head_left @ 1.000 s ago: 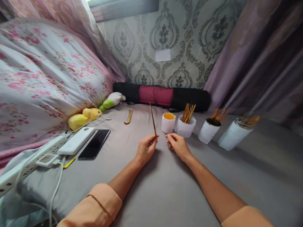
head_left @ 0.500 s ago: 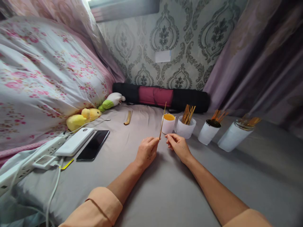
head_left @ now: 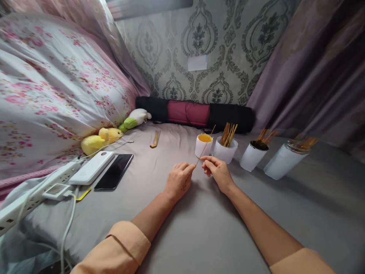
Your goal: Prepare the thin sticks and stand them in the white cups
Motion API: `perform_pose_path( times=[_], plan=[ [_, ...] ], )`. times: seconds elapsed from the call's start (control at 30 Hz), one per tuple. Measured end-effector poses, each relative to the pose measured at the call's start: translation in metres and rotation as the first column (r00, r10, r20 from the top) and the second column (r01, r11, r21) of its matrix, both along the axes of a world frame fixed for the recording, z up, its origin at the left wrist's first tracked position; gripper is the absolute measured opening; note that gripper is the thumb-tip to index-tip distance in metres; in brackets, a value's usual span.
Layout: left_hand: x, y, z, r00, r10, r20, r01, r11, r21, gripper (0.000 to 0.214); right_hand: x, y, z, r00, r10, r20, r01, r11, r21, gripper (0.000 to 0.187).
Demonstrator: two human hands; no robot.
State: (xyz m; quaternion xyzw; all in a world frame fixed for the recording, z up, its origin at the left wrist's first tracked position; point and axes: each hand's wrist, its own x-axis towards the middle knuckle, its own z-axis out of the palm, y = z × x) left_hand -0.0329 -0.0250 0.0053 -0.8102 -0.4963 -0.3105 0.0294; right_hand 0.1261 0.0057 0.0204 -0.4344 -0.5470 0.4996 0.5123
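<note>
My left hand [head_left: 179, 180] rests on the grey bedsheet and pinches the lower end of a thin wooden stick [head_left: 205, 144]. The stick leans up and to the right, its tip over a white cup of yellow liquid [head_left: 203, 145]. My right hand [head_left: 218, 170] is curled close beside the left one, fingertips at the stick's lower part. Just right of the cup stands a white cup holding several sticks [head_left: 226, 145]. Further right stand a dark-filled white cup with sticks [head_left: 253, 154] and a tilted jar with sticks [head_left: 286, 158].
A black phone [head_left: 114, 176], a white power bank [head_left: 91, 172] and a power strip with cables [head_left: 31, 197] lie at the left. Yellow and green plush toys [head_left: 100, 140], a few loose sticks [head_left: 155, 139], a floral duvet [head_left: 54, 87] and a black-and-pink roll [head_left: 194, 113] border the sheet.
The stick has swung from leaning left to leaning right, its tip now over the yellow cup. My right hand has closed in on the stick.
</note>
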Motion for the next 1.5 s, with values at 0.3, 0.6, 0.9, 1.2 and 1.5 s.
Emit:
perform_pose_path(
  times=[0.3, 0.6, 0.9, 1.2, 1.5],
  plan=[
    [-0.001, -0.002, 0.006, 0.995, -0.010, -0.098, 0.009, 1.000, -0.006, 0.031, 0.002, 0.000, 0.003, 0.987, 0.046, -0.157, -0.055, 0.997, -0.055, 0.023],
    [0.000, -0.002, 0.007, 0.990, -0.011, -0.143, 0.010, 1.000, -0.009, 0.033, 0.001, -0.002, 0.006, 0.972, 0.084, -0.220, -0.100, 0.993, -0.064, 0.024],
    [-0.001, -0.003, 0.008, 0.980, -0.003, -0.200, -0.008, 0.998, -0.056, 0.031, 0.000, -0.003, 0.008, 0.971, 0.098, -0.218, -0.114, 0.992, -0.060, 0.022],
    [0.003, -0.002, 0.004, 0.999, -0.026, -0.026, 0.022, 0.990, -0.136, 0.027, -0.001, 0.000, 0.005, 0.992, 0.041, -0.121, -0.044, 0.999, -0.021, 0.030],
    [0.011, -0.002, 0.011, 0.836, -0.006, 0.549, 0.279, 0.866, -0.415, 0.023, 0.004, 0.002, 0.009, 0.996, 0.018, -0.085, -0.021, 0.999, -0.029, 0.032]
  ],
)
